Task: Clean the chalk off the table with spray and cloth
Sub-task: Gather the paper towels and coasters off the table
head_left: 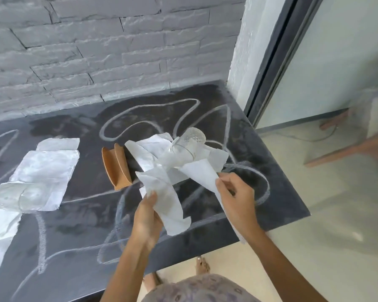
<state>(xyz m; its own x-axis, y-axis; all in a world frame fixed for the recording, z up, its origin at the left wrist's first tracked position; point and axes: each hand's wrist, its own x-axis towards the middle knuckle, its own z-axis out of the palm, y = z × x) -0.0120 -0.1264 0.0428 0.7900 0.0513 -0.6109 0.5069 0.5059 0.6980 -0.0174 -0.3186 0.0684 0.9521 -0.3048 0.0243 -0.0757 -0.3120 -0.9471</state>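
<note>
A dark table (79, 232) is covered with looping white chalk lines (140, 125). Near its right end lies a crumpled heap of white paper cloth (162, 158) with a clear glass (189, 142) lying tilted on top of it. My left hand (147, 216) grips a hanging strip of that paper. My right hand (236, 197) pinches another corner of it, above the table's front right part. No spray bottle shows in this view.
A brown wooden napkin holder (116, 166) stands just left of the paper heap. Flat white sheets (46, 168) and a second clear glass (20, 197) lie at the table's left. A grey brick wall (96, 51) backs the table; a glass door (336, 73) stands at right.
</note>
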